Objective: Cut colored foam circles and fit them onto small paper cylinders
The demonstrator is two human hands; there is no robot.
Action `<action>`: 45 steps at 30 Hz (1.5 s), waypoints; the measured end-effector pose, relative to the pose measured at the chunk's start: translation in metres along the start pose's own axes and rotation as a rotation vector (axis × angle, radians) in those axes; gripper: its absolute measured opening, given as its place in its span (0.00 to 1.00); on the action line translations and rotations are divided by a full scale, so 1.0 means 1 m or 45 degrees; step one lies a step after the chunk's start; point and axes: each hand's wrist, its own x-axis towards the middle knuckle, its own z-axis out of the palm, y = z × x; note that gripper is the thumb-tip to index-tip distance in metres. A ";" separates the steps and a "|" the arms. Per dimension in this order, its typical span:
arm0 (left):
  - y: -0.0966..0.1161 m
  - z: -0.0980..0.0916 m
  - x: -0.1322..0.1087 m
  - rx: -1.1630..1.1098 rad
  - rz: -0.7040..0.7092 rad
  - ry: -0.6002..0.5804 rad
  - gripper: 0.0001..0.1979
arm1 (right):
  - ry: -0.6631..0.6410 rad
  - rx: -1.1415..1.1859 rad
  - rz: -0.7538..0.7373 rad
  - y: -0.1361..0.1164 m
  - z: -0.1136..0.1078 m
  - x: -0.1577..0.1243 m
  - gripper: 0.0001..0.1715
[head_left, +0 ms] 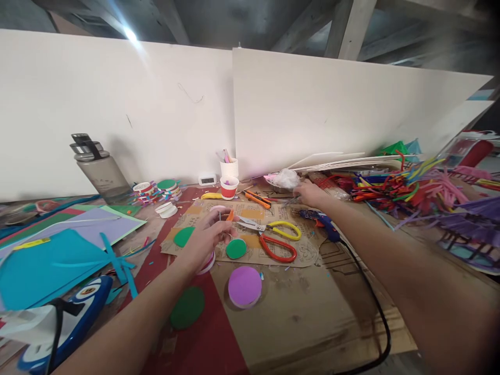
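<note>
My left hand point(213, 234) is curled above the cardboard, with a small orange piece point(230, 215) at its fingertips; its kind is unclear. Partly under this hand sits a white-and-purple round piece point(207, 264). Scissors point(253, 225) with one yellow and one red handle lie open just right of it. Green discs point(236, 249) and a purple disc point(245, 286) lie close by. Farther back, my right hand point(308, 192) reaches down beside a dish with a clear plastic bag point(287, 178). Its fingers are bent together, their tips partly hidden. A blue glue gun point(328, 226) lies below that wrist.
Paper cups point(229, 187), an orange cutter point(257, 199) and a small white clock point(207, 179) stand or lie at the back. A grey bottle point(102, 169) and coloured sheets point(50, 271) are on the left. Pipe cleaners point(390, 190) pile up right. A black cord point(375, 297) curves forward.
</note>
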 end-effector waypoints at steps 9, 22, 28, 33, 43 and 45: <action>-0.006 -0.006 0.005 -0.023 -0.022 0.002 0.21 | -0.069 0.063 0.081 0.001 -0.005 -0.014 0.20; -0.006 -0.011 0.008 0.001 -0.041 0.045 0.22 | -0.198 0.050 0.114 -0.009 -0.006 0.002 0.15; -0.007 -0.010 0.008 -0.002 -0.039 0.012 0.22 | -0.032 0.031 0.217 -0.016 -0.008 0.003 0.20; -0.004 -0.009 0.007 0.004 -0.057 -0.006 0.22 | 0.051 0.129 0.217 -0.017 -0.013 0.000 0.18; -0.001 -0.007 0.005 -0.068 -0.067 -0.001 0.21 | 0.228 0.455 0.089 -0.028 -0.043 -0.030 0.19; -0.001 -0.008 0.006 -0.019 -0.055 -0.018 0.20 | 0.302 0.505 0.072 -0.033 -0.052 -0.035 0.19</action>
